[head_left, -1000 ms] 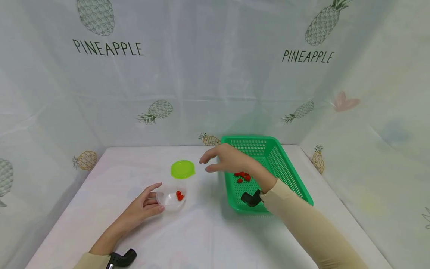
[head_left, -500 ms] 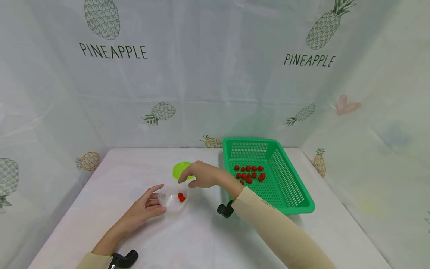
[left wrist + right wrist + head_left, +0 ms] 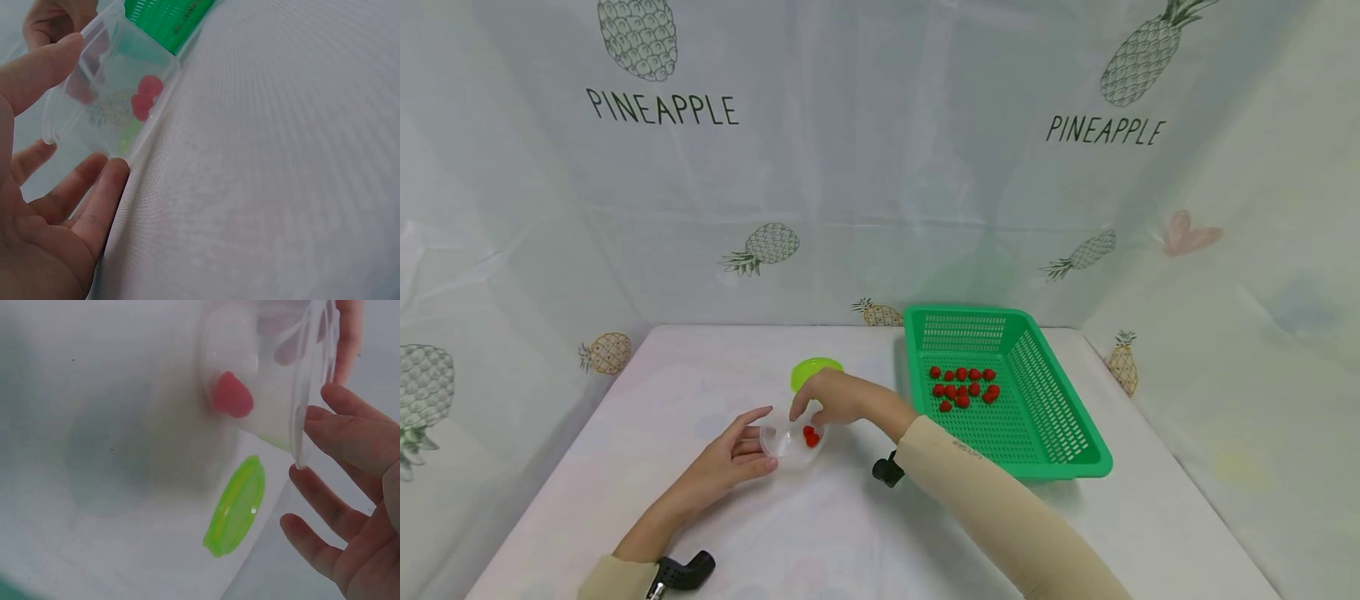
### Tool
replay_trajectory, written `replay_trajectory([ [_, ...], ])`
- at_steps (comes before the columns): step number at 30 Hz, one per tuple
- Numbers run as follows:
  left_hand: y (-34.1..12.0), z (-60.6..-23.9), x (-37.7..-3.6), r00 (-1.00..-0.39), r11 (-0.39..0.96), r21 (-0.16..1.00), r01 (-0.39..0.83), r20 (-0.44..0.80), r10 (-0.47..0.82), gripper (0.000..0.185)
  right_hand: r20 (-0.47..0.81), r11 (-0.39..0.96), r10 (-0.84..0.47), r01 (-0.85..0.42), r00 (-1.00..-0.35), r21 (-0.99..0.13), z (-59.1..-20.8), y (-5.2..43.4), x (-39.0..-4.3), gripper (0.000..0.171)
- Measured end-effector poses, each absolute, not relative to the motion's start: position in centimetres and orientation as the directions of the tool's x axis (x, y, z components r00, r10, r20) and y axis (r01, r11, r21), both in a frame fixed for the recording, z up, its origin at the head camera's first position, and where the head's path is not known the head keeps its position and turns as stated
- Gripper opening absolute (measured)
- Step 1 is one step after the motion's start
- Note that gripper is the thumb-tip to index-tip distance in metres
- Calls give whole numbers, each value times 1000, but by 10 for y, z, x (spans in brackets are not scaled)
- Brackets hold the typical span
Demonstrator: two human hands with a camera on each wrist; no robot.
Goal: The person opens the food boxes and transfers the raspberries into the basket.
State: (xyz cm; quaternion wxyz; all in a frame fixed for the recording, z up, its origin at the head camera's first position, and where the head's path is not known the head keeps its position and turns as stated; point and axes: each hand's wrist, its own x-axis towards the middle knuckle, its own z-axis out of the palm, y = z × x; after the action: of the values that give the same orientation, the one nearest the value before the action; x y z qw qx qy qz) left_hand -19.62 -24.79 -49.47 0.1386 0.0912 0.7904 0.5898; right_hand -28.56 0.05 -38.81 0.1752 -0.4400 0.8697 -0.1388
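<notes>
A clear plastic container (image 3: 786, 446) stands on the white tabletop with a few red berries (image 3: 811, 437) inside; they look like strawberries or raspberries. My left hand (image 3: 730, 458) holds its left side, the thumb at the rim and fingers lower along the wall in the left wrist view. From the right, my right hand (image 3: 835, 396) reaches over the container's far rim. In the right wrist view its spread fingers (image 3: 322, 503) are at the rim, and no berry shows between them. Partly behind that hand lies a bright green lid (image 3: 237, 506).
A green perforated basket (image 3: 1060, 400) stands to the right, behind the right forearm. Several red berries (image 3: 962, 375) lie in its left part. A white curtain (image 3: 880, 167) printed with pineapples encloses the back and sides.
My right hand has moved left and down from beside the basket to the container, uncovering the basket's berries. The left hand stays at the container. The head view has shifted slightly.
</notes>
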Motion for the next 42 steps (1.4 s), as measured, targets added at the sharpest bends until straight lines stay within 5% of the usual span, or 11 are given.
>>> replay_trajectory([
  [19, -247, -494, -196, -946, 287, 958, -8, -100, 307, 86, -309, 680, -733, -669, -606, -302, -404, -17, -283, 28],
  [33, -246, -497, -196, -949, 300, 954, -9, -103, 299, 87, -269, 663, -749, -684, -606, -304, -413, -21, -284, 35],
  [42, -246, -496, -195, -952, 314, 949, -16, -111, 287, 86, -231, 681, -731, -706, -642, -194, -417, -27, -283, 25],
])
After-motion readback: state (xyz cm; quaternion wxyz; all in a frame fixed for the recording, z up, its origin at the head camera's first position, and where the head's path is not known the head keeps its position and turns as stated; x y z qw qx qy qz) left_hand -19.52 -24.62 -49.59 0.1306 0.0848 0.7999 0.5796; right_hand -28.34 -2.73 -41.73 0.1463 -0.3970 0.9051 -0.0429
